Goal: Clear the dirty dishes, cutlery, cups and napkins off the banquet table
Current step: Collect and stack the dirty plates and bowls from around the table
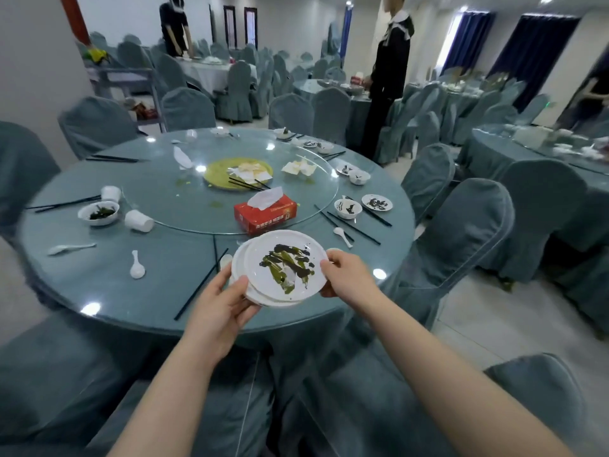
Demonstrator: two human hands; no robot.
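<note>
A small stack of white plates (263,275), the top one smeared with dark green leftovers, hangs over the near edge of the round banquet table (115,291). My left hand (224,308) grips the stack's left rim, thumb on top. My right hand (346,275) pinches the right rim. On the table lie white spoons (136,267), black chopsticks (201,283), dirty bowls (99,213), tipped paper cups (138,221), a small dirty plate (377,202) and crumpled napkins (298,167).
A red tissue box (265,214) and a yellow-stained platter (224,174) sit on the glass turntable (197,206). Covered chairs (461,232) ring the table. A person in black (389,77) stands beyond the far right side; another works at a far table.
</note>
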